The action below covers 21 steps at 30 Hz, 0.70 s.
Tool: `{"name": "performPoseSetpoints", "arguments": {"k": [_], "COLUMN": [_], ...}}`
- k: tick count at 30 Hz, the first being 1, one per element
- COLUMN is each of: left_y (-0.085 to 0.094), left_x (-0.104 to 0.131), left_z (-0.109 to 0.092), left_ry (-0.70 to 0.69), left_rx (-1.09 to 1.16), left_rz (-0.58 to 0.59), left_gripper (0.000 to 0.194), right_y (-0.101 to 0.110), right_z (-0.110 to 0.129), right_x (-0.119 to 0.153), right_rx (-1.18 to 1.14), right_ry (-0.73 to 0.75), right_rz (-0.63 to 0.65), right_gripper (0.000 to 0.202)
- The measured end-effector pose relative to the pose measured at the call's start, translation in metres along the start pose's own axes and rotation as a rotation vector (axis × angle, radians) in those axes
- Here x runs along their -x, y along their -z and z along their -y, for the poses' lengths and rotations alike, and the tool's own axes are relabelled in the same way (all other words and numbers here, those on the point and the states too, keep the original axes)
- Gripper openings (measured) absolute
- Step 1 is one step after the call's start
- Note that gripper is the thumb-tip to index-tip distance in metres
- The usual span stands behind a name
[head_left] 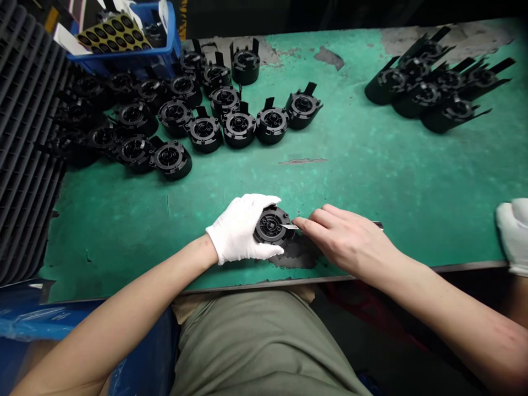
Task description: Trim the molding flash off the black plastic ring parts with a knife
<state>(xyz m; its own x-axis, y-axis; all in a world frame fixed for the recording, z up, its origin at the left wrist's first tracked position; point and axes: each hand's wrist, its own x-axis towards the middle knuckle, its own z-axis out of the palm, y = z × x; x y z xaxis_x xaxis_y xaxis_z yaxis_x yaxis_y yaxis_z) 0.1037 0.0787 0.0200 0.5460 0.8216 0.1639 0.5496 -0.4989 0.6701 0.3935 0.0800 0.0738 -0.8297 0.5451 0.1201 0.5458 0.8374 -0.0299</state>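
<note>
My left hand, in a white glove, grips a round black plastic housing from its left side. Its ribbed, ringed face is turned up, just above or on the table near the front edge. In my bare right hand is a knife with a narrow, pointed metal blade. The blade tip lies at the right part of the housing's face; whether it touches cannot be made out. Most of the knife's handle is hidden in the fist, and its far end shows behind the knuckles.
Many similar black housings with upright tabs crowd the green table at the left. Another cluster of housings stands at back right. A blue bin holds a sticker sheet. Another person's gloved hand rests at the right edge.
</note>
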Motion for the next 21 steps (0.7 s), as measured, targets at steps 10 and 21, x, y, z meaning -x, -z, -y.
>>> {"name": "performPoseSetpoints", "arguments": {"k": [10,21], "left_y": [-0.001,-0.005], "left_x": [-0.001,0.001], "left_z": [0.001,0.002], "left_ry": [-0.018,-0.007], "left_rx": [0.040,0.049], "left_rz": [-0.024,-0.036], "left_gripper": [0.094,0.096], "right_y": [0.008,0.011], "right_z": [-0.002,0.004], "right_x": [-0.007,-0.014], "right_rx": [0.086,0.191], "right_ry": [0.035,0.008], "right_rz": [0.086,0.089], "right_gripper": [0.027,0.027]}}
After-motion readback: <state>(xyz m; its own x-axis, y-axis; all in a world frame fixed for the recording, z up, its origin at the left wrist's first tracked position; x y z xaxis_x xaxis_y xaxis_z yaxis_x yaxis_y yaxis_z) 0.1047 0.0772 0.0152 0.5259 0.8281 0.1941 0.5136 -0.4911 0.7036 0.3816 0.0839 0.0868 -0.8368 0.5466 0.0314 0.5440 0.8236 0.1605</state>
